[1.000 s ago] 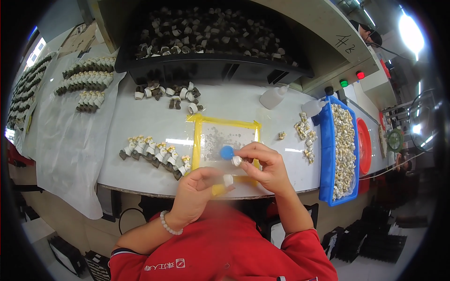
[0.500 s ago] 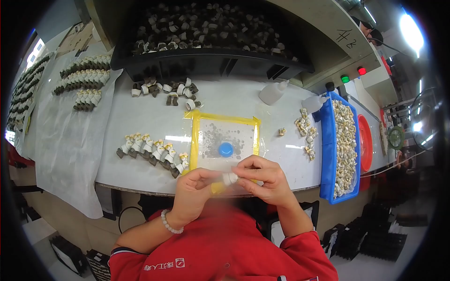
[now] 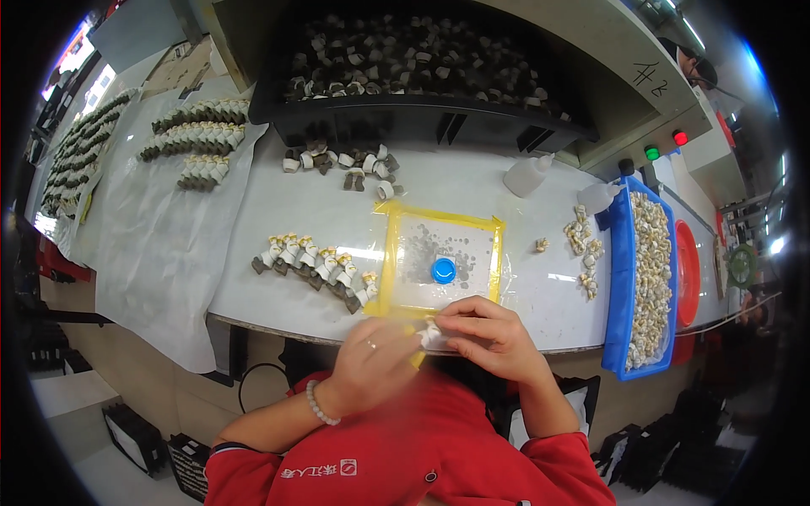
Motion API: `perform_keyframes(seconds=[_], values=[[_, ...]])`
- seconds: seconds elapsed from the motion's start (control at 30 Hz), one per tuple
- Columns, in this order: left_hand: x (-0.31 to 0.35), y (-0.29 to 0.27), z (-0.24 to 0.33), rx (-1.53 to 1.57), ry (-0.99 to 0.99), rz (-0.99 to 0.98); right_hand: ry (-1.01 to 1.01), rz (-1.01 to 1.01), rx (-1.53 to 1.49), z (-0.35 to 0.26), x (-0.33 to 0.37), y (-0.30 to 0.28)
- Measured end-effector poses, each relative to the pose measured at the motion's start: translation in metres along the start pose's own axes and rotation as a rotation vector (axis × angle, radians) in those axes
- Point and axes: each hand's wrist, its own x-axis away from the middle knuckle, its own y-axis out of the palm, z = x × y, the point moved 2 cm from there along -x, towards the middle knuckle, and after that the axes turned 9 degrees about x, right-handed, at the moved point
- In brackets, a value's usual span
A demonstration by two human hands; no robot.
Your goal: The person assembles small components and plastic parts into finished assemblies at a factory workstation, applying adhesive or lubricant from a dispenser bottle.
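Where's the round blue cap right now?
Head view, slightly right of centre: the blue cap sits inside the yellow-taped square, beyond the right hand.

Two hands: one left hand [image 3: 371,364], one right hand [image 3: 496,341], with at least one small white figure [image 3: 429,334] between them; blur hides the exact count there. One blue cap [image 3: 443,270] and one yellow-taped square [image 3: 396,238]. Two white squeeze bottles [image 3: 526,176]. About six standing figures [image 3: 306,256] in a row on the table [image 3: 245,291]. Three nearer rows of figures [image 3: 202,174] on the plastic sheet [image 3: 169,261]. Roughly ten dark-and-white parts [image 3: 354,180] lie loose. One black bin [image 3: 371,126] and one blue bin [image 3: 618,287], each holding too many pieces to count. One red tray [image 3: 688,274]. One bead bracelet [image 3: 321,405], one ring [image 3: 371,344].
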Motion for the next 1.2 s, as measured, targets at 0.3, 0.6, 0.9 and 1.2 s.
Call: perform_keyframes(seconds=[0.3,0.6,0.9,1.2], values=[[0.012,-0.028,-0.011,-0.698,0.186,0.113,0.007,0.119,0.107,0.013,0.006,0.005],[-0.002,-0.029,-0.008,-0.781,-0.023,0.234,0.003,0.131,0.133,0.013,0.007,0.007],[-0.007,-0.039,-0.006,-0.849,-0.046,0.118,0.001,0.139,0.101,0.016,0.010,0.007],[-0.006,-0.056,-0.003,-0.815,0.018,0.184,0.019,0.161,0.025,0.014,0.009,0.006]])
